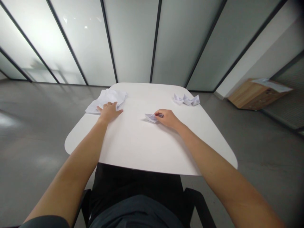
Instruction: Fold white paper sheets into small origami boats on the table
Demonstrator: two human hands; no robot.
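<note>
A folded white paper boat (150, 117) rests on the white table near its middle. My right hand (167, 117) pinches its right part between thumb and fingers, covering some of it. To the left, my left hand (109, 111) lies with fingers spread on the near edge of a pile of white paper sheets (111, 95). Several more folded paper boats (186, 100) stand in a row at the table's far right, beyond my right hand.
The white table (147, 148) has rounded corners and ends just before my lap. Frosted glass panels (133, 41) rise behind it. On the floor to the right stands a wooden cabinet (257, 93). A chair armrest (198, 202) is beside me.
</note>
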